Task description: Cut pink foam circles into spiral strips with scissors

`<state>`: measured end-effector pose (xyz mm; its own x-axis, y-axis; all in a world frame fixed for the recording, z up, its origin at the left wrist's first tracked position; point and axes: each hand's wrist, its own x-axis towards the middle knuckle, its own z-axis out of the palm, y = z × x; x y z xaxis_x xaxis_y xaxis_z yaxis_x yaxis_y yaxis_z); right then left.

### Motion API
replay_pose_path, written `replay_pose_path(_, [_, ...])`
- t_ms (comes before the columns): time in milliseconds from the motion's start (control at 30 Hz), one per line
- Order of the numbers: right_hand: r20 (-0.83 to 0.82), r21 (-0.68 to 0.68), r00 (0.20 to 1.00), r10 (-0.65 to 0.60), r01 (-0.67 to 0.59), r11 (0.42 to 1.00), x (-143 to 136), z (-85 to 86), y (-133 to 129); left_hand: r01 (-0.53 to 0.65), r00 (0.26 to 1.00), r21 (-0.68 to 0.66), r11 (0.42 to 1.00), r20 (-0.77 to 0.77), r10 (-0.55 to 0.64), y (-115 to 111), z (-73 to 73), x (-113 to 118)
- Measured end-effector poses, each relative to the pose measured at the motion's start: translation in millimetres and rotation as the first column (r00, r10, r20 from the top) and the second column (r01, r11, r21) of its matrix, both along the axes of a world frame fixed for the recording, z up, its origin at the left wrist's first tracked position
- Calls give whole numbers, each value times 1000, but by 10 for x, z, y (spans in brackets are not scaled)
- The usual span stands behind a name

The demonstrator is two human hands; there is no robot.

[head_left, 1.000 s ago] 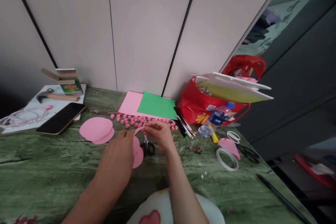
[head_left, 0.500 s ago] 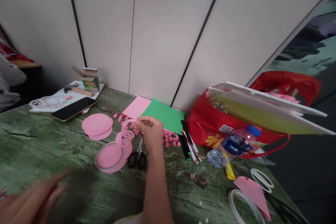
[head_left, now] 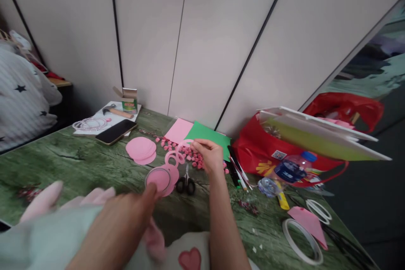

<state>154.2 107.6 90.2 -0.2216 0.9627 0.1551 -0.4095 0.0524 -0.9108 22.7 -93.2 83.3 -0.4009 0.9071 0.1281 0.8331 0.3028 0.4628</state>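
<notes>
My right hand (head_left: pixel 209 154) pinches the end of a curling pink paper strip (head_left: pixel 172 158), whose loops trail down to the left. Below these loops, a narrow tape ring (head_left: pixel 146 178) rests on pink paper circles (head_left: pixel 174 176). My left hand (head_left: pixel 125 219) reaches over the front of the table, a fingertip at the ring's near edge; its other fingers are hidden or blurred, so its grip is unclear. Black-handled scissors (head_left: pixel 186 184) lie between the circles and my right forearm. A separate pile of pink circles (head_left: pixel 141 150) sits farther left.
Small pink pieces (head_left: pixel 198 160) lie beside green paper (head_left: pixel 205 133). At the left are a phone (head_left: pixel 116 131) and a hammer (head_left: pixel 122 112). A red bag (head_left: pixel 247 147), water bottle (head_left: pixel 286 171) and tape roll (head_left: pixel 287 236) occupy the right. Pink-toed plush (head_left: pixel 47 202) fills the lower left.
My left hand has come in from the lower left to the tape ring. My right hand still pinches the paper strip. The view has turned left, and plush now shows in front.
</notes>
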Motion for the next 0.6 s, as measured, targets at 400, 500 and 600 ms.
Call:
replay_pose_path(400, [173,-2,985,8,-7,1000,-153,-82,-38,341,913,-55,938,-219,-345,1670,391,-51])
replay_pose_path(500, [212,21,977,3,-8,1000,-278,-132,-84,294,954,160,942,15,-301,1870,140,-167])
replay_pose_path(600, [244,49,970,-21,9,999,-385,-208,-108,201,968,68,977,139,-208,1797,-110,-337])
